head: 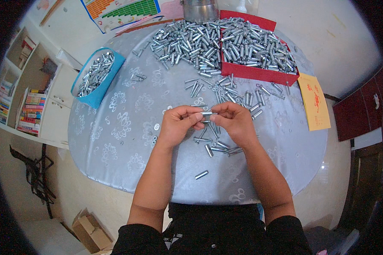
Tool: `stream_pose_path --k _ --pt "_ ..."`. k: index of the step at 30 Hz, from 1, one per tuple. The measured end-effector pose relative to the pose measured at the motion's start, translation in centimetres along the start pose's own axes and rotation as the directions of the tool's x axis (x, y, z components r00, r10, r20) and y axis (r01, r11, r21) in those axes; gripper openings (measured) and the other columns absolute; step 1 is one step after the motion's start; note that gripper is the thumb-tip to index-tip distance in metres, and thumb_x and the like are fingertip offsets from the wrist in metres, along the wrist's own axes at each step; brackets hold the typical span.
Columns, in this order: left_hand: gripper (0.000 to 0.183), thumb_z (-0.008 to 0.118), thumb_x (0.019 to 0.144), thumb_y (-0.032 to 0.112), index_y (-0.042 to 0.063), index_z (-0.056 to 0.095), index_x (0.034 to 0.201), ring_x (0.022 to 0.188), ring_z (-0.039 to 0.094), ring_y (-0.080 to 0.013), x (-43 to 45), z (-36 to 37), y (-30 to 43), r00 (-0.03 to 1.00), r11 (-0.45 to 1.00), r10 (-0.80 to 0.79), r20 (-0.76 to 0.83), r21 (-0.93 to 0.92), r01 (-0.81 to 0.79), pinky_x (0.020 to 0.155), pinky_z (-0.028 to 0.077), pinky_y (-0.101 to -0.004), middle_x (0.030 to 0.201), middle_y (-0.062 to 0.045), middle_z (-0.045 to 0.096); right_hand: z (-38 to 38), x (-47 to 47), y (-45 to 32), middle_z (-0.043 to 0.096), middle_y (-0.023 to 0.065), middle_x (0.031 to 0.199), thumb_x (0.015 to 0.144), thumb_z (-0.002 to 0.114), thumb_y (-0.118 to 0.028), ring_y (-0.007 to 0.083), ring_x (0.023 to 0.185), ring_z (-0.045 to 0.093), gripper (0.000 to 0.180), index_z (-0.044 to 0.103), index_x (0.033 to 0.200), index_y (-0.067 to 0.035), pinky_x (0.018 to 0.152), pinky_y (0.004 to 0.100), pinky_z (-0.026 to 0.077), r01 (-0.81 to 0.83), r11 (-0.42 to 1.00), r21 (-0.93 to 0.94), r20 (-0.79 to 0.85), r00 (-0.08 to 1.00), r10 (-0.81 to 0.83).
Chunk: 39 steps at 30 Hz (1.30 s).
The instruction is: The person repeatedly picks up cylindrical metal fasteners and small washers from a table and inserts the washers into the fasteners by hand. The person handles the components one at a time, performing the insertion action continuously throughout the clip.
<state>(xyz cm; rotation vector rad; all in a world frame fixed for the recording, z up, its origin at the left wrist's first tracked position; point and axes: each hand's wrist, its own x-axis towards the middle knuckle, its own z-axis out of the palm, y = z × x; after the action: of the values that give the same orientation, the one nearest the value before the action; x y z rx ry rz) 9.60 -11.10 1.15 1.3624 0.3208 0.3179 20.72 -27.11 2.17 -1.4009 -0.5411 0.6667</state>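
Note:
My left hand point(182, 122) and my right hand point(231, 119) meet over the middle of the table. Between the fingertips of both is a metal sleeve anchor bolt point(208, 113), lying roughly crosswise. A second metal piece shows just below it, close to the left fingers. Under and beyond the hands lie loose bolts point(197, 89), washers point(156, 127) and nuts. More bolts and sleeves lie nearer to me, below the hands, and a single metal sleeve point(201, 174) rests apart from them near the table's front edge.
A red box point(258, 72) heaped with bolts stands at the back right, beside a large loose pile point(191, 41). At the left stands a blue fabric basket point(97, 97) of bolts. A yellow booklet point(314, 102) lies at the right edge, and a metal pot point(200, 11) stands behind.

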Motion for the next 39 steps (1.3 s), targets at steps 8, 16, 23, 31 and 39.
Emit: stream_pose_path --k 8,16,23,31,39 --pt "0.019 0.061 0.086 0.003 -0.004 0.066 0.103 0.069 0.067 -0.0176 -0.3 0.3 0.9 0.998 0.998 -0.021 -0.065 -0.067 0.016 0.063 0.056 -0.0294 0.086 -0.014 0.069 -0.1 0.0 0.2 0.066 0.0036 0.085 0.081 0.071 -0.007 0.0084 0.077 0.060 0.019 0.065 0.097 0.002 0.069 0.0231 0.049 -0.011 0.998 0.069 -0.016 1.000 0.012" --pt "0.021 0.061 0.087 0.005 -0.004 0.064 0.106 0.069 0.067 -0.0191 0.4 -2.3 0.9 0.943 0.976 0.060 -0.326 -0.179 -0.124 0.062 0.056 -0.0306 0.088 -0.016 0.069 -1.0 -0.3 -0.2 0.064 0.0006 0.077 0.085 0.067 -0.011 0.0069 0.066 0.056 0.011 0.067 0.091 -0.002 0.060 0.0222 0.045 0.000 0.981 -0.193 -0.109 0.994 -0.022" --pt "0.021 0.061 0.087 0.005 -0.003 0.064 0.105 0.066 0.066 -0.0188 0.0 -2.1 1.6 0.942 0.976 0.063 -0.329 -0.179 -0.127 0.061 0.056 -0.0310 0.086 -0.016 0.068 -2.3 -0.4 -1.4 0.064 0.0002 0.076 0.086 0.066 -0.011 0.0061 0.062 0.055 0.010 0.067 0.090 -0.002 0.056 0.0211 0.045 0.086 0.990 -0.111 -0.394 0.911 -0.124" --pt "0.021 0.061 0.087 0.005 -0.004 0.064 0.105 0.066 0.066 -0.0194 0.0 -1.5 1.1 0.963 0.985 0.054 -0.265 -0.141 -0.094 0.062 0.055 -0.0306 0.087 -0.015 0.068 -3.7 -1.2 -0.8 0.063 -0.0006 0.077 0.086 0.066 -0.011 0.0053 0.064 0.053 0.011 0.067 0.091 -0.002 0.058 0.0208 0.044 0.064 0.988 -0.144 -0.406 0.906 -0.118" --pt "0.020 0.062 0.087 0.006 -0.004 0.064 0.105 0.066 0.065 -0.0185 0.2 -2.0 1.2 0.933 0.981 0.080 -0.350 -0.139 -0.136 0.061 0.055 -0.0296 0.086 -0.014 0.068 -1.6 -0.1 0.6 0.066 0.0089 0.083 0.082 0.066 -0.012 0.0221 0.073 0.063 0.013 0.069 0.092 -0.006 0.066 0.0323 0.050 0.184 0.790 -0.585 -0.056 0.962 -0.266"
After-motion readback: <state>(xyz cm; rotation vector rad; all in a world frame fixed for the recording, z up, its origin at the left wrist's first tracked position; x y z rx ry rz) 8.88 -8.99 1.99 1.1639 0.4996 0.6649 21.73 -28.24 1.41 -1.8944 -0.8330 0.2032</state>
